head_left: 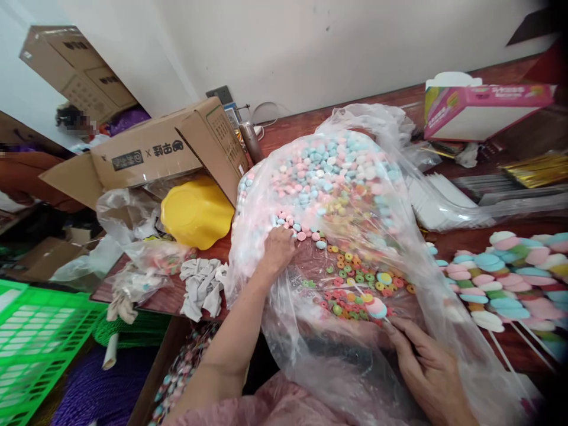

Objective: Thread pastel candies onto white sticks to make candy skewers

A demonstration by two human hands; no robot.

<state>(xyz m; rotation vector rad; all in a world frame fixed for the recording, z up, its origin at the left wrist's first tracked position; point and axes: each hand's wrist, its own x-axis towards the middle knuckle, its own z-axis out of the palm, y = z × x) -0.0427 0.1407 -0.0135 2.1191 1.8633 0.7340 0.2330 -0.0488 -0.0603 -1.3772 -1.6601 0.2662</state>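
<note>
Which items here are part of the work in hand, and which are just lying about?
In use:
- left hand inside the clear plastic bag, on the pastel candies
- right hand holding a stick with a candy on it
- ring candies
- finished candy skewers

Lying about:
- cardboard box
- yellow bowl
- green crate
- pink box
- grey cloth

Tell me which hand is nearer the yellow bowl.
Left. The left hand reaches into the bag just right of the yellow bowl; the right hand is far off, lower right.
</note>
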